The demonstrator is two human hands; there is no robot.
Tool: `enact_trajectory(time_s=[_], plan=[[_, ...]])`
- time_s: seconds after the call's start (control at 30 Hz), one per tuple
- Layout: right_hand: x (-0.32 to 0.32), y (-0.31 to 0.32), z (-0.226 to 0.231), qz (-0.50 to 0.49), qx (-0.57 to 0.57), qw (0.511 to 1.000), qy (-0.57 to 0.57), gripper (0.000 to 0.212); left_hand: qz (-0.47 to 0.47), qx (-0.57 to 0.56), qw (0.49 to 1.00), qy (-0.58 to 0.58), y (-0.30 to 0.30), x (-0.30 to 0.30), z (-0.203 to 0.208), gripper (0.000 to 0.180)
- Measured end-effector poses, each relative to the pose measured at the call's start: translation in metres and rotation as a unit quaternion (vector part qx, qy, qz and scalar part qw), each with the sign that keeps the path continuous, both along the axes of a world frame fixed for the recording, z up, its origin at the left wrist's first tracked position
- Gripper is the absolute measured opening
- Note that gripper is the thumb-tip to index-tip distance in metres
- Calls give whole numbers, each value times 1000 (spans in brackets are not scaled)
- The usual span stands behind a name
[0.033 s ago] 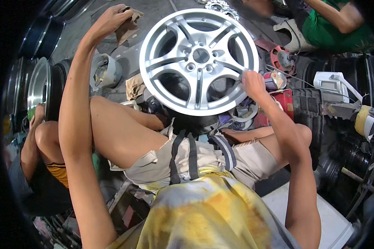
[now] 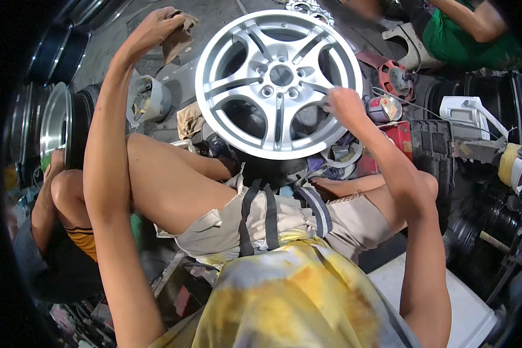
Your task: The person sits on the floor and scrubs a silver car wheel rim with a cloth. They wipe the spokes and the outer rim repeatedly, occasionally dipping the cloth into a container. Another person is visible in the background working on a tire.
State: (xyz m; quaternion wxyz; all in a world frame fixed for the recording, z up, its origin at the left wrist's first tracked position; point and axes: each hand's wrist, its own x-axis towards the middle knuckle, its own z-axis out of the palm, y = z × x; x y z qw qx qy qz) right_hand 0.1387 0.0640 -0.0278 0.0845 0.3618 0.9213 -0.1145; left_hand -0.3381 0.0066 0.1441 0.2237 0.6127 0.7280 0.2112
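Note:
A silver alloy wheel (image 2: 279, 103) with paired spokes and a round centre hole lies face up in front of my knees. My right hand (image 2: 347, 109) is closed at its right side, fingertips at a spoke near the outer lip. Something small and dark seems to be under those fingers, but blur hides what it is. Off to the upper left, my left hand (image 2: 155, 29) is raised apart from the wheel. It pinches a crumpled brown rag (image 2: 178, 43) that hangs down from the fingers.
On the left stand a whitish bucket (image 2: 149, 98) and several upright wheels (image 2: 57, 124), beside another person's hand (image 2: 53, 165). To the right are an open can (image 2: 384, 108), a red disc-shaped part (image 2: 395, 81) and a white plastic container (image 2: 463, 119). A person in green (image 2: 472, 43) sits at the far right.
My right hand has moved a little left and up, from the wheel's outer lip to over a spoke. My left hand with the rag has stayed nearly in place.

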Motion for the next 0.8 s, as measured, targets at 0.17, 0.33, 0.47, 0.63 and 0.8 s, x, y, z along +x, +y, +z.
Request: enact_trajectory(time_s=[0.17, 0.33, 0.47, 0.63, 0.8], plan=[[-62, -13, -19, 344, 146, 925, 73, 14, -47, -2, 999, 16, 10, 13, 7, 40], [-44, -45, 26, 311, 53, 929, 195, 11, -54, 13, 997, 56, 31, 33, -8, 37], [4, -44, 59, 89, -57, 954, 280, 14, -47, -23, 999, 14, 36, 52, -67, 36], [84, -6, 71, -295, -252, 899, 203, 22, -175, -113, 969, 134, 17, 57, -156, 29], [75, -35, 31, -452, -514, 660, 309, 31, -164, -195, 964, 79, 8, 59, -201, 35]])
